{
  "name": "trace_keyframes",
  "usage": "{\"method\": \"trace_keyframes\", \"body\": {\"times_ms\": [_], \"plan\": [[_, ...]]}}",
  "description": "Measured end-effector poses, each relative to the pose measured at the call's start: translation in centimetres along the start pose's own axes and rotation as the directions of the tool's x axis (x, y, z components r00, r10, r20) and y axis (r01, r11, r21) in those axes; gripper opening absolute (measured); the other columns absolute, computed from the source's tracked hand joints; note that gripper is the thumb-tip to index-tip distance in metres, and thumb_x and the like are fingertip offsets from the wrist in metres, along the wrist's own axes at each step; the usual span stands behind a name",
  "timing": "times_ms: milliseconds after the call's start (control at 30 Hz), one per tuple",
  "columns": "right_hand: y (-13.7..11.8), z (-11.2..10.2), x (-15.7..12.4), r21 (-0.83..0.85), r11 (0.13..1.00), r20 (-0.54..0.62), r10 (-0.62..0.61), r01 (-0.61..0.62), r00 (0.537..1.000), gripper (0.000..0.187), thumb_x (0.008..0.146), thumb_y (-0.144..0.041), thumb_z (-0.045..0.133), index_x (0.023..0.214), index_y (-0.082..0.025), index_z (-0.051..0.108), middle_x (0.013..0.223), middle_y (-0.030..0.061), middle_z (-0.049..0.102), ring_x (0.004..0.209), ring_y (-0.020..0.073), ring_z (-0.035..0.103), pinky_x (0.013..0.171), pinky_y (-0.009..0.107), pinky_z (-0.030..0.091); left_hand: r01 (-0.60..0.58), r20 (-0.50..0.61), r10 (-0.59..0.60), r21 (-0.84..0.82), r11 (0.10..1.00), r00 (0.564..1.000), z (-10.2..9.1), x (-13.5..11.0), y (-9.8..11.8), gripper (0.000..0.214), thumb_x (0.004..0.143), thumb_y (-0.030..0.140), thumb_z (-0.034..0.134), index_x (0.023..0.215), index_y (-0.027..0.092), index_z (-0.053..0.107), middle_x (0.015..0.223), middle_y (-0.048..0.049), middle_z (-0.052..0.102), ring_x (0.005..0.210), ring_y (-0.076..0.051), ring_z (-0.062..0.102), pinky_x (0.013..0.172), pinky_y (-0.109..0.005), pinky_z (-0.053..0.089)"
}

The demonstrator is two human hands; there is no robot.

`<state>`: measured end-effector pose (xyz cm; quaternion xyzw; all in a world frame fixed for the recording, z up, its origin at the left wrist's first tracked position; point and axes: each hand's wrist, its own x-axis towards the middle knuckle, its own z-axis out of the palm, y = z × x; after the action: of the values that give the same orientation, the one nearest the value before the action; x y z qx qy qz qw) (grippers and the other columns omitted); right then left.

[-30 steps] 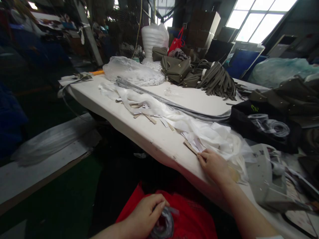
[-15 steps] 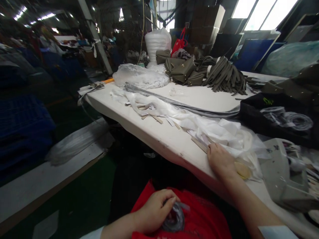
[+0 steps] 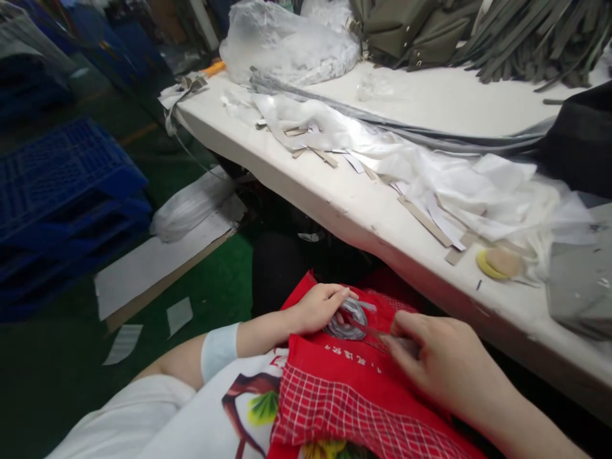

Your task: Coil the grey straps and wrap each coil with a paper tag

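Low over the red apron (image 3: 344, 370) in my lap, my left hand (image 3: 320, 309) is closed on a coil of grey, shiny strip (image 3: 348, 322); one end sticks out to the right. Just right of the coil is my right hand (image 3: 430, 350), its thumb and fingers pinched together. A thin, blurred, dark piece reaches from its fingertips toward the coil; I cannot make out its kind or whether it touches the coil.
The white-covered table (image 3: 306, 185) runs diagonally ahead, its front edge close by. On it lie crumpled white sheeting (image 3: 415, 166), cut strips (image 3: 423, 220), a yellow tape roll (image 3: 497, 262), long grey strips (image 3: 382, 124) and dark green bags (image 3: 406, 32). Blue pallets (image 3: 71, 185) stand left.
My right hand has left the strips at the table's edge and come down beside the coil, now pinched. The left hand keeps the coil on the lap. The view has tilted downward.
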<state>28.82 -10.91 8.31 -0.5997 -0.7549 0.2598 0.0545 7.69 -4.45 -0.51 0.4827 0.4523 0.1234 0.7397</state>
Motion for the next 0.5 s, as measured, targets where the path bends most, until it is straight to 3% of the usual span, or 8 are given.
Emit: {"method": "trace_keyframes", "body": {"times_ms": [133,300,400,500], "plan": [[-1.6,1.3,0.5,-0.139,0.99,0.023,-0.03,0.033,0.999,0.02,0.082,-0.032,0.053,0.064,-0.025,0.054,0.056,-0.0013,0.063,0.046,0.0155,0.056,0.05,0.032,0.026,-0.077,-0.017,0.08,0.119,0.99,0.997,0.1,-0.5,0.3,0.046,0.093,0.047,0.044,0.106,0.009,0.067,0.083,-0.0078,0.07,0.063,-0.013,0.061,0.063,-0.023,0.049],[-2.7,3.6,3.0,-0.235,0.972,0.062,-0.012,0.027,0.998,0.019,0.09,-0.03,0.048,0.083,-0.022,0.064,0.072,0.0042,0.071,0.056,0.0178,0.063,0.051,0.03,0.026,-0.15,-0.015,0.162,0.293,0.944,0.987,0.3,-1.1,0.8,0.039,0.094,0.04,0.041,0.095,0.011,0.068,0.083,-0.0065,0.07,0.074,-0.016,0.061,0.069,-0.025,0.048],[-2.7,4.5,4.4,-0.22,0.975,0.068,-0.026,0.04,0.997,0.022,0.093,-0.032,0.046,0.091,-0.021,0.065,0.08,0.0061,0.072,0.065,0.0187,0.065,0.053,0.028,0.03,-0.173,-0.024,0.191,0.321,0.931,0.981,0.4,-1.1,0.8,0.037,0.093,0.036,0.041,0.083,0.01,0.066,0.083,-0.0069,0.069,0.076,-0.017,0.061,0.068,-0.024,0.047],[-2.0,4.0,4.3,-0.109,0.993,0.086,-0.032,0.041,0.996,0.013,0.086,-0.033,0.057,0.087,-0.024,0.066,0.078,0.0029,0.072,0.066,0.0188,0.065,0.057,0.028,0.035,-0.165,-0.024,0.179,0.291,0.942,0.983,0.2,-1.1,0.7,0.038,0.093,0.035,0.041,0.087,0.009,0.068,0.085,-0.0086,0.07,0.078,-0.018,0.062,0.07,-0.026,0.048]]}}
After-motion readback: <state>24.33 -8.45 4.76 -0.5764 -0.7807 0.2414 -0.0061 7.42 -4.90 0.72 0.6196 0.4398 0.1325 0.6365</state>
